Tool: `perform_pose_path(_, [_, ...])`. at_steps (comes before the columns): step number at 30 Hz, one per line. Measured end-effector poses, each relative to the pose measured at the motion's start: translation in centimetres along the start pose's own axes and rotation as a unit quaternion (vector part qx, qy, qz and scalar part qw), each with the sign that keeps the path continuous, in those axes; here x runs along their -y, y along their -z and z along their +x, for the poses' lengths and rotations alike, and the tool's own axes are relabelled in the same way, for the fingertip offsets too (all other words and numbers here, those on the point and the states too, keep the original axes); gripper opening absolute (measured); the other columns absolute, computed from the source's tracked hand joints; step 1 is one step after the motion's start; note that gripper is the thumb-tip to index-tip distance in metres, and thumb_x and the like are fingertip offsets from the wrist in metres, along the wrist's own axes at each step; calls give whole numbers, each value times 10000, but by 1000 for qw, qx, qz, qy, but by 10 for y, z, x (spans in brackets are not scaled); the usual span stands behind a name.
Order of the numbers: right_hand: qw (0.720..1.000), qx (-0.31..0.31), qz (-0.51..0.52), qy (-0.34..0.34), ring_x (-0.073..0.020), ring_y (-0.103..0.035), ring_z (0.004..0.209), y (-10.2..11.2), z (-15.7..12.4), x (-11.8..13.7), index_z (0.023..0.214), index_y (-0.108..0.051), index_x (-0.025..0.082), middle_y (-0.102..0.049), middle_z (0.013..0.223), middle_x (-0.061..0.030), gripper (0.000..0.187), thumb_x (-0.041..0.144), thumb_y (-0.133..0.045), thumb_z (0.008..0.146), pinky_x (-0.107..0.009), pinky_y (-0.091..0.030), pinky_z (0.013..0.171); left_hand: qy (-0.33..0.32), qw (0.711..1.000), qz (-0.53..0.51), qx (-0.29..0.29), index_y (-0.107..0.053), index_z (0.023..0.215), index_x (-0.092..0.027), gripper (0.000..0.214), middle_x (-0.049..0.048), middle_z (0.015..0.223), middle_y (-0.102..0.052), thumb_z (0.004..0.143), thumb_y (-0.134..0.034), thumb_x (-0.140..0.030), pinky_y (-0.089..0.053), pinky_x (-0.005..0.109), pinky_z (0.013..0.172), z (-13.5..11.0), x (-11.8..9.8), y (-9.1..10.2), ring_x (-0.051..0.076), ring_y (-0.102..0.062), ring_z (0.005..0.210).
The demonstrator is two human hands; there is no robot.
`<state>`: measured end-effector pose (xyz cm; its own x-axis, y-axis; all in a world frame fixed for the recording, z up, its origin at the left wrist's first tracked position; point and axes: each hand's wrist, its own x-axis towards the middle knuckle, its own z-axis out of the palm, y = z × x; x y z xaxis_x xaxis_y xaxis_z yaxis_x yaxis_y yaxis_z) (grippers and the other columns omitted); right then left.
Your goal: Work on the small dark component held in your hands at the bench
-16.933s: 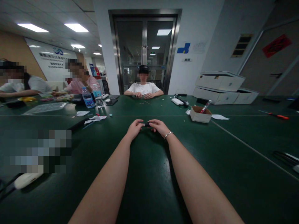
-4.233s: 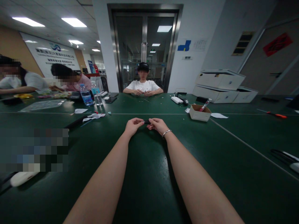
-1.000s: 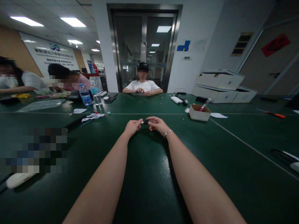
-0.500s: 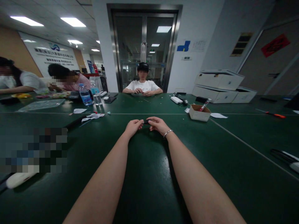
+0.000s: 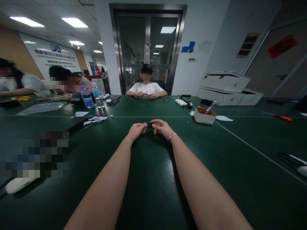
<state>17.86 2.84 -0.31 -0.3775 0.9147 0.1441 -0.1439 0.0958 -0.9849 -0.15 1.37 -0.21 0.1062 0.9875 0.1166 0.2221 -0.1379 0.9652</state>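
Observation:
Both of my hands meet over the dark green table (image 5: 148, 179), pinching one small black object (image 5: 150, 125) between them. My left hand (image 5: 137, 130) is closed at the object's left end, where a small light-coloured tip shows at the fingertips. My right hand (image 5: 162, 127), with a silver bracelet (image 5: 172, 136) at the wrist, grips the right end with thumb and fingers. The object is too small and dark for me to tell its kind, and my fingers cover much of it.
A small cardboard box (image 5: 204, 116) with a tube-like item stands right of my hands. Beyond lie a white power bank-like block (image 5: 181, 102) and water bottles (image 5: 87, 97). A screwdriver (image 5: 281, 118) lies far right. A person (image 5: 146, 88) sits opposite; two others sit at left.
Slightly more of the black object shows between my fingers. My hands have otherwise stayed in nearly the same place.

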Motion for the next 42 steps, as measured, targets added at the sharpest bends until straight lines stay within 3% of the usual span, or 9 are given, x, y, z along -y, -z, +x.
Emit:
perform_pose_path(13, [1000, 15, 4, -6, -71, -573, 489, 0, -1, 2, 972, -606, 177, -601, 643, 38, 311, 210, -726, 688, -209, -519, 498, -30, 1000, -5, -9, -578, 594, -159, 422, -2, 542, -529, 712, -549, -562, -352, 242, 523, 4, 9, 2, 98, -461, 500])
perform_pose_path(22, [1000, -6, -1, -21, -62, -547, 446, -1, 0, 3, 954, -625, 160, -663, 715, -12, 228, 206, -688, 740, -206, -515, 468, -38, 999, -1, -7, -578, 604, -158, 400, -3, 551, -527, 693, -566, -548, -340, 238, 516, 5, 9, 2, 99, -459, 507])
perform_pose_path(33, [1000, 22, 2, -14, -61, -557, 484, 0, 1, 2, 976, -633, 177, -606, 670, 32, 289, 177, -715, 699, -203, -516, 493, -11, 999, 31, -20, -519, 536, -163, 447, -35, 460, -443, 734, -517, -564, -304, 237, 503, 2, 7, 5, 88, -398, 443])
perform_pose_path(42, [1000, 7, 4, -9, -60, -553, 469, 1, 0, 2, 956, -634, 171, -640, 727, 2, 243, 194, -701, 723, -213, -524, 483, -11, 1000, -6, -14, -572, 611, -154, 310, -14, 559, -527, 695, -593, -451, -343, 236, 538, 2, 2, 1, 95, -456, 524])
